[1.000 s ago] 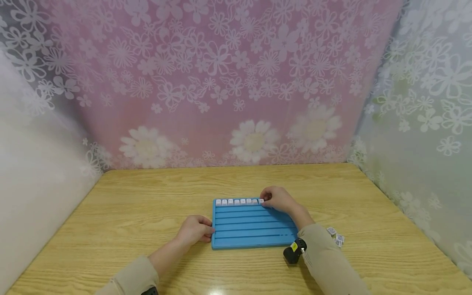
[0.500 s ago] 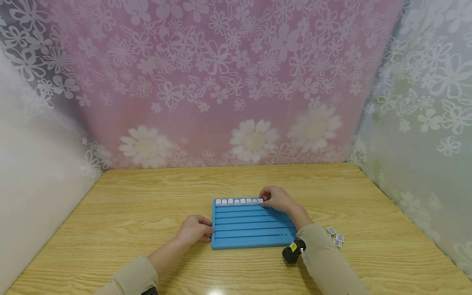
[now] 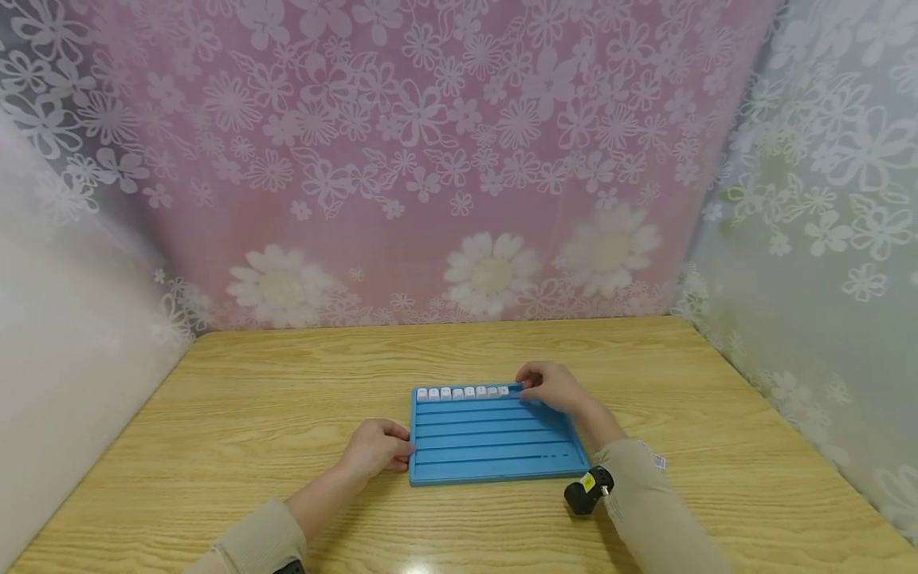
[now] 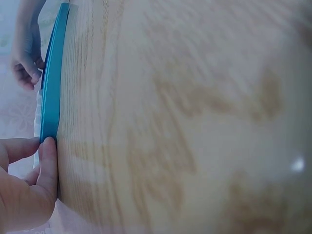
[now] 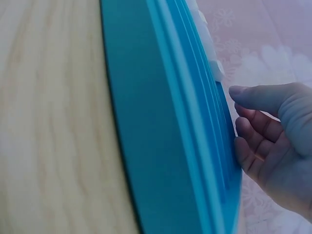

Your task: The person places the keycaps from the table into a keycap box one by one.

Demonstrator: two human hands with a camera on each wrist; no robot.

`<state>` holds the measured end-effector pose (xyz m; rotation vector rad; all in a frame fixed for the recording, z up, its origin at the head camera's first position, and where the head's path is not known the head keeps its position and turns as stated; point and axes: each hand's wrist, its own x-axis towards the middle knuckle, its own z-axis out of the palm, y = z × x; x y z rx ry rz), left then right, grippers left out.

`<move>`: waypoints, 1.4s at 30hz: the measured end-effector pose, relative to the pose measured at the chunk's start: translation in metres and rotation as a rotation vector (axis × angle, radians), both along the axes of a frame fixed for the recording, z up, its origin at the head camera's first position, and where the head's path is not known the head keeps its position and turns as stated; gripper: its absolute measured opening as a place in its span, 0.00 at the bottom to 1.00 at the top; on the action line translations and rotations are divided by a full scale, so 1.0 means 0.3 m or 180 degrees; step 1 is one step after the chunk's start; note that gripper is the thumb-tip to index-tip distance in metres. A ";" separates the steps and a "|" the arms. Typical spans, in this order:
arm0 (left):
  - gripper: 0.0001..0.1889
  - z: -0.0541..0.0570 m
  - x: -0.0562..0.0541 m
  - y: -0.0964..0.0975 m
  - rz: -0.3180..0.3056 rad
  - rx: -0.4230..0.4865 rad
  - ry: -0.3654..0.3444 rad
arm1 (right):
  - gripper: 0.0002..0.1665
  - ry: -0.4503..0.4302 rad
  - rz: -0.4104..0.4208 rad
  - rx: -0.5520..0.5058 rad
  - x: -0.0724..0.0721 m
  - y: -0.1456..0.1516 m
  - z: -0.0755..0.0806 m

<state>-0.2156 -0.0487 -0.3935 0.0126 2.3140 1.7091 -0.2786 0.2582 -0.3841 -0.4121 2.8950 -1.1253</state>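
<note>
A blue tray [image 3: 488,470] with several lengthwise grooves lies on the table in the head view. White keycaps [image 3: 457,394] stand side by side in its farthest groove, filling it from the left end to past the middle. My left hand [image 3: 376,446] pinches the tray's left edge between thumb and fingers, as the left wrist view shows at the tray corner [image 4: 50,129]. Just right of the last keycap [image 5: 217,70], my right hand [image 3: 554,387] hovers at the tray's far edge. Its thumb stands apart from loosely bent fingers, with nothing between them.
Loose keycaps [image 3: 659,461] lie on the wooden table [image 3: 287,375] to the right, mostly hidden behind the right sleeve [image 3: 645,494]. A black wrist camera [image 3: 588,490] sits close to the tray's near right corner. Flowered curtains [image 3: 402,199] enclose the table.
My right hand has let go of the last keycap in the row and moved right along the far groove. The right sleeve now covers most of the loose keycaps. My left hand keeps its place.
</note>
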 end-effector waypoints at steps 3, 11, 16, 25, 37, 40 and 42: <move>0.12 -0.002 -0.001 -0.001 -0.0030 -0.0006 -0.0013 | 0.09 0.0019 -0.0041 -0.0013 0.010 0.020 0.007; 0.12 -0.003 -0.007 -0.001 -0.0064 -0.0019 -0.0029 | 0.07 -0.0033 -0.0066 0.0083 0.028 0.094 0.034; 0.11 -0.003 -0.013 0.000 -0.0043 -0.0027 -0.0017 | 0.09 0.0005 0.0053 -0.0006 0.059 0.144 0.070; 0.12 -0.007 -0.013 0.003 -0.0042 -0.0068 -0.0031 | 0.12 -0.0112 0.0201 -0.0072 0.123 0.281 0.078; 0.12 -0.008 -0.015 0.007 -0.0041 -0.0043 -0.0061 | 0.16 -0.0422 0.0367 -0.0077 0.233 0.452 0.057; 0.12 -0.012 -0.015 0.008 -0.0037 -0.0058 -0.0065 | 0.17 -0.0523 0.0407 -0.0111 0.254 0.479 0.054; 0.12 -0.015 -0.014 0.009 -0.0043 -0.0061 -0.0064 | 0.17 -0.0558 0.0444 -0.0122 0.264 0.493 0.050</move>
